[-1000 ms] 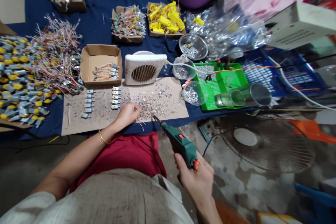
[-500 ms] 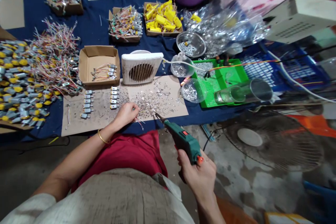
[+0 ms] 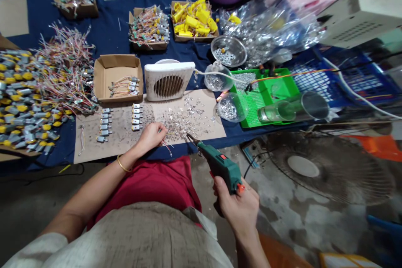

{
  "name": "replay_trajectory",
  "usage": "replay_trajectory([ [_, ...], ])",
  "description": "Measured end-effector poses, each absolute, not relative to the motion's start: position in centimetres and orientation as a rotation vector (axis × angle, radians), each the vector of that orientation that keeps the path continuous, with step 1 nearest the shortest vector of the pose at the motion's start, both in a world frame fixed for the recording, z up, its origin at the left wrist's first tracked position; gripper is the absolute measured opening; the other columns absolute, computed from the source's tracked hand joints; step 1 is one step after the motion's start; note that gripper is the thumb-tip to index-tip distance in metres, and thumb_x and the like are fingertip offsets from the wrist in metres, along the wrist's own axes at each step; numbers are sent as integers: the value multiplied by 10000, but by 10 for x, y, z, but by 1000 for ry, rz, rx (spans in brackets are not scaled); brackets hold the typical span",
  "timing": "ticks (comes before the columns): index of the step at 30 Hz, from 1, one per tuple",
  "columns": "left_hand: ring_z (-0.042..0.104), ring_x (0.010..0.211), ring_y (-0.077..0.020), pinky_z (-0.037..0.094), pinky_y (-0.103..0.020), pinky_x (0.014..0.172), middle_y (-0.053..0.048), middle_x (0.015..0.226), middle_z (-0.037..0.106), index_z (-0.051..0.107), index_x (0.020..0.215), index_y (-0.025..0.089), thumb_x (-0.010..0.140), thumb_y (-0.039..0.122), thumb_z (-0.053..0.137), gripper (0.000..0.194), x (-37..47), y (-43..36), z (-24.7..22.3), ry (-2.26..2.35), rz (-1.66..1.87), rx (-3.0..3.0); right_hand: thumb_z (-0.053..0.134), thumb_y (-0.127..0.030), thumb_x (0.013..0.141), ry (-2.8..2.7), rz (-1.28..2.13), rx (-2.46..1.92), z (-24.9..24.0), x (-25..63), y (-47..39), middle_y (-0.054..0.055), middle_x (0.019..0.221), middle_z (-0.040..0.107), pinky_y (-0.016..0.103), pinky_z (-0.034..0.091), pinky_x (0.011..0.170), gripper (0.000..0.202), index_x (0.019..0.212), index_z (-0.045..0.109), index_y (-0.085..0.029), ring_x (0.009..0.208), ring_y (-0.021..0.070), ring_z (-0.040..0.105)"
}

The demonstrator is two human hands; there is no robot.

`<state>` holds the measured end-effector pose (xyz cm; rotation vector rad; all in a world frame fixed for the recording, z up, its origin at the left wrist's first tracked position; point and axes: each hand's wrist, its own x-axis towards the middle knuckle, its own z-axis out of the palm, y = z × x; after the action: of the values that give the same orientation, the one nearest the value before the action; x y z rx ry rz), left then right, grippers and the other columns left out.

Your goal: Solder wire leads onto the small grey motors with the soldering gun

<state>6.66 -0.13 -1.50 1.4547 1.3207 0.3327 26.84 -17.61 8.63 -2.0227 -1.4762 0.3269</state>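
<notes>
My right hand is wrapped round the grip of a green soldering gun. The gun's dark tip points up and left, over the front part of the cardboard sheet. My left hand rests at the sheet's front edge, fingers pinched on thin wires whose loose ends hang toward me. A short gap separates the gun's tip from those wires. Small metal bits lie scattered beyond both hands. To the left, small motors stand in two columns, one further left and one nearer my hand.
A white vent fan stands behind the sheet, beside a cardboard box holding wired motors. Heaped motors and wires lie left. A green tray and clear tub sit right; a floor fan stands below.
The soldering gun's tip has shifted slightly to the right, away from the wires. My left hand stays almost still with its pinch kept.
</notes>
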Motion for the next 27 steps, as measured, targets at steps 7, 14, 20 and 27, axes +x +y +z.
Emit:
replay_trajectory([
  [7, 581, 422, -111, 434, -194, 478, 30, 478, 591, 605, 712, 156, 844, 297, 551, 201, 68, -1, -19, 1327, 334, 1400, 584, -505, 866, -1472, 318, -2025, 83, 269, -173, 39, 514, 622, 275, 512, 521, 369, 693, 701, -202, 550, 202, 655],
  [14, 585, 428, -107, 417, -182, 438, 23, 526, 608, 597, 730, 153, 847, 301, 566, 191, 68, -2, -23, 1324, 332, 1338, 576, -506, 865, -1458, 348, -2047, 83, 269, -174, 40, 510, 616, 272, 500, 523, 382, 652, 682, -207, 554, 202, 651],
  [20, 558, 423, -99, 400, -187, 442, 20, 549, 622, 602, 768, 153, 867, 321, 532, 208, 68, 4, -8, 1317, 333, 1331, 539, -494, 886, -1438, 386, -2002, 84, 271, -156, 26, 476, 595, 266, 472, 509, 454, 535, 594, -211, 472, 168, 601],
  [27, 580, 554, -136, 414, -232, 605, -17, 546, 620, 643, 692, 152, 853, 258, 511, 233, 81, 18, 0, 1476, 383, 1645, 522, -494, 894, -1413, 480, -1937, 67, 269, -116, 16, 456, 575, 266, 433, 480, 462, 537, 550, -202, 435, 156, 563],
])
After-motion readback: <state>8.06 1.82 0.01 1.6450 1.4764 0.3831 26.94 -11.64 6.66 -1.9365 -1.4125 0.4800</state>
